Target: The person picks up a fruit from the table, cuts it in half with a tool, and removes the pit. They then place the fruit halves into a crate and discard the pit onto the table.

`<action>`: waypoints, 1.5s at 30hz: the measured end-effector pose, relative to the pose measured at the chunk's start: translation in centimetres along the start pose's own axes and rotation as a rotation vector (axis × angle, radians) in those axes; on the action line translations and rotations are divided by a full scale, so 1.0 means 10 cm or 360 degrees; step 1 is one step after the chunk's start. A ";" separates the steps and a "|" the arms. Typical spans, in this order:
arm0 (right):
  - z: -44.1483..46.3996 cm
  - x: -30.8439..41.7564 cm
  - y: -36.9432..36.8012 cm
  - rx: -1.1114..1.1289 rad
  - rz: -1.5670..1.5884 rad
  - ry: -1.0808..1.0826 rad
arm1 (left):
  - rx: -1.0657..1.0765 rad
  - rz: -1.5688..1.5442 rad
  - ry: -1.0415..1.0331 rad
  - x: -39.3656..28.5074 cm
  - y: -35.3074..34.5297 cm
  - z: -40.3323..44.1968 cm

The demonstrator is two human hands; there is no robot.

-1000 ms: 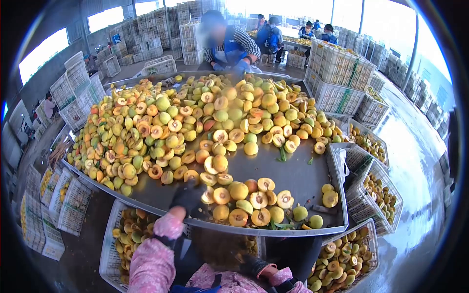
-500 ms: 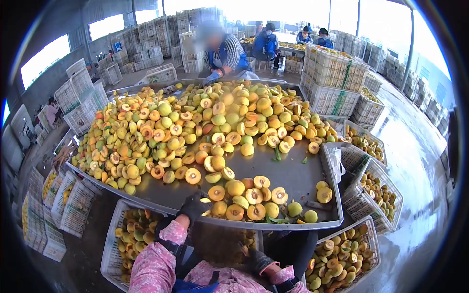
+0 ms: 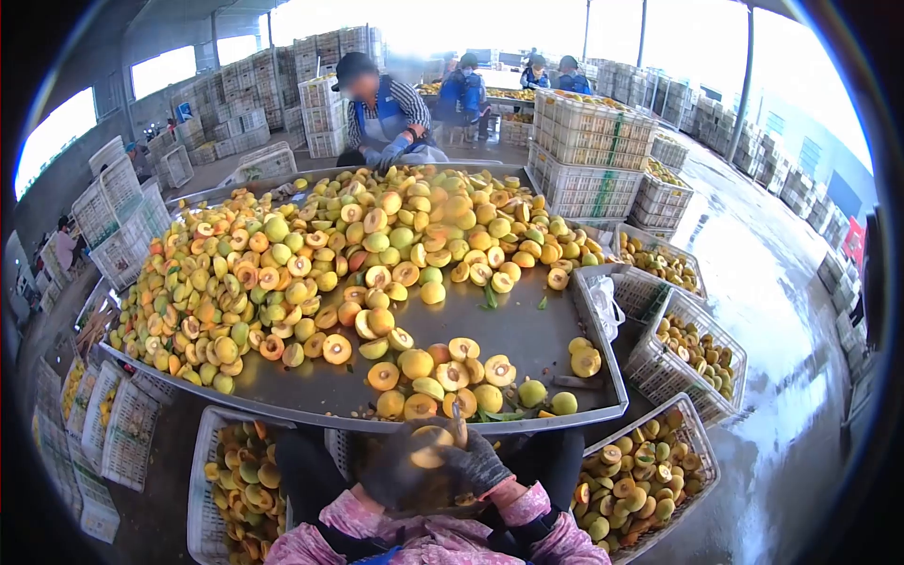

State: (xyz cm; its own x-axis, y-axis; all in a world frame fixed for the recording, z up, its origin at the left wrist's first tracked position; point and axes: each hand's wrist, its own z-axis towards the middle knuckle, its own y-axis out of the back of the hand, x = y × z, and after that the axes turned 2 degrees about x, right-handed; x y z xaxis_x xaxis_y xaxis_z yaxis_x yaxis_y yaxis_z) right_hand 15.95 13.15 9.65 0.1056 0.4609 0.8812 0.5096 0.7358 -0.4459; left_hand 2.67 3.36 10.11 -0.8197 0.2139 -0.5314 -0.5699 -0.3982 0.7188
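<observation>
Close to my body, in front of the table's near edge, my left hand [image 3: 395, 471] in a dark glove is closed round a peach half [image 3: 431, 446] with orange-yellow flesh, a little blurred. My right hand [image 3: 478, 466], gloved too, meets it from the right. Its fingers are wrapped round a slim brownish tool [image 3: 460, 426] that points up; its exact kind is unclear. Just beyond both hands lies a group of cut and whole peaches [image 3: 452, 377] on the metal table [image 3: 452, 325].
A large heap of peaches [image 3: 282, 264] covers the table's far and left parts. Crates of peach halves stand left [image 3: 212, 513] and right [image 3: 702, 452] of my legs. A plastic bag [image 3: 607, 306] hangs at the right edge. A person [image 3: 386, 118] works across the table.
My left hand has drawn back from the table to my lap, now with a peach half. My right hand has come up beside it with the tool. The view has shifted.
</observation>
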 end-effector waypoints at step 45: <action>0.13 -0.45 0.16 0.0177 -0.1341 0.0054 | -0.0750 -0.1628 0.0775 0.02 -0.27 0.17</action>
State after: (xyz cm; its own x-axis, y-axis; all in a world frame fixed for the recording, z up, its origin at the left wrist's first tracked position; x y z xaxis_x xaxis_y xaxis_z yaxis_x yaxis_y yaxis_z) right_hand 15.16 12.92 4.75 -0.2450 -0.2765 0.9293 0.3425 0.8720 0.3497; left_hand 3.97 5.97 8.81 0.1576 0.3015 -0.9403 -0.7786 -0.5477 -0.3061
